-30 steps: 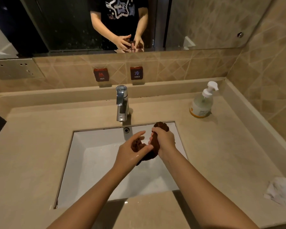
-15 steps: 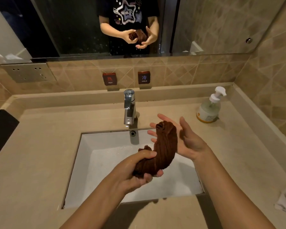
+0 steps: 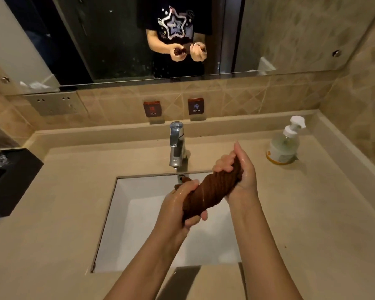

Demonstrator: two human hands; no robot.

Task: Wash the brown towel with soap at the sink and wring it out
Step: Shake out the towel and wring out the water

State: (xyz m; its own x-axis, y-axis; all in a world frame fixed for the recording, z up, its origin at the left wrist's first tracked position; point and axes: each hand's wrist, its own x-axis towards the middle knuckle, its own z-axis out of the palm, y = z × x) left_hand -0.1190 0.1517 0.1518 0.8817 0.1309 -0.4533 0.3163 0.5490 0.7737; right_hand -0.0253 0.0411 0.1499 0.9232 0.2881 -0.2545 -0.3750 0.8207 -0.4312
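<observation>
Wringing: dark brown terry towel [image 3: 212, 189], rope-twisted, held above white rectangular sink basin [image 3: 126, 213].
Fingers: left hand [image 3: 178, 208] clenched on near end; right hand [image 3: 240, 169] clenched on far end.
Progress: washing seemingly finished; squeezing underway, water possibly remaining.
Tap: chrome faucet [image 3: 176, 144] beyond fingers, no stream visible.

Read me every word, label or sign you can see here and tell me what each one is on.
"HOT": left dark wall plaque above the faucet.
"COLD": right dark wall plaque.
Symbols above both words: too blurred to read.
Soap bottle label: too blurred to read.
Shirt in the mirror: a star graphic, no legible words.
</observation>
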